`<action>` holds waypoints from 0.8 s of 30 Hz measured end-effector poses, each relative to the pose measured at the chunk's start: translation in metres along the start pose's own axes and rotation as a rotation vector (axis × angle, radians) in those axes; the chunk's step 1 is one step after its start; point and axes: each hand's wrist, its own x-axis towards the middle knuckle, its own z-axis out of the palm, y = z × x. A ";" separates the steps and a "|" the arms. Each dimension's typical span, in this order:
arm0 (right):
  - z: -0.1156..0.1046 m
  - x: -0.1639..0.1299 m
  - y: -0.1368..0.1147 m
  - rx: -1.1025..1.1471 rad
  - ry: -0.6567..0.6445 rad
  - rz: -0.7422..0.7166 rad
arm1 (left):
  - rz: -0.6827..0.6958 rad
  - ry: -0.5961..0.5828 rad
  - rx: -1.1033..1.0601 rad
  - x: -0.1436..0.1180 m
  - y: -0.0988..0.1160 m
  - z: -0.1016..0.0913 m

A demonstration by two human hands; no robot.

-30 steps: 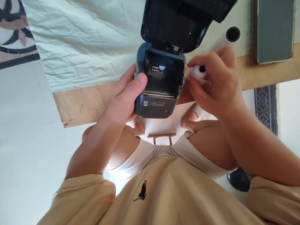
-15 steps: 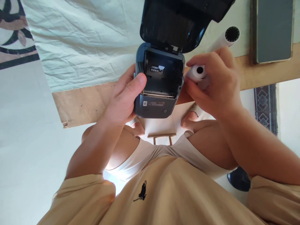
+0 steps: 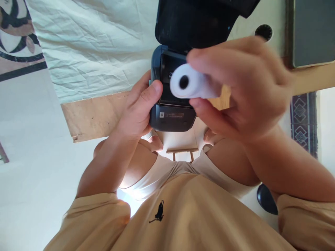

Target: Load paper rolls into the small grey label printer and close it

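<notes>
My left hand (image 3: pixel 140 108) grips the left side of a dark label printer (image 3: pixel 172 118), its thumb on the edge of the paper bay. The printer's black lid (image 3: pixel 193 24) is swung up and back, so the bay lies uncovered. Between the thumb and fingers of my right hand (image 3: pixel 246 87) is a small white paper roll (image 3: pixel 192 82) with a black core hole facing left. The roll hangs over the right part of the bay and hides much of it; whether it touches the printer I cannot tell.
A pale green cloth (image 3: pixel 99 45) covers part of the wooden table (image 3: pixel 89 116). Behind my right hand shows the dark end of another roll (image 3: pixel 263 32). A flat grey-screened device (image 3: pixel 314 31) lies at the top right. Below, between my legs, stands a small wooden stool (image 3: pixel 182 151).
My right hand has lifted the paper roll and carried it left from beside the printer to over its open bay. My left hand keeps its grip on the printer.
</notes>
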 end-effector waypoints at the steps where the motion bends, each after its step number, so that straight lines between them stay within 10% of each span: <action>1: 0.002 0.001 -0.002 -0.024 0.021 -0.074 | -0.003 0.005 0.010 0.000 0.000 0.001; 7: 0.011 0.004 -0.003 -0.320 0.105 -0.034 | 0.015 0.066 0.039 0.000 -0.003 0.004; 14: 0.009 0.008 -0.006 -0.153 -0.062 0.092 | -0.016 -0.005 0.038 -0.001 0.000 0.001; 24: 0.014 -0.007 -0.006 -0.223 0.110 -0.165 | 0.037 0.021 0.052 -0.002 -0.005 0.005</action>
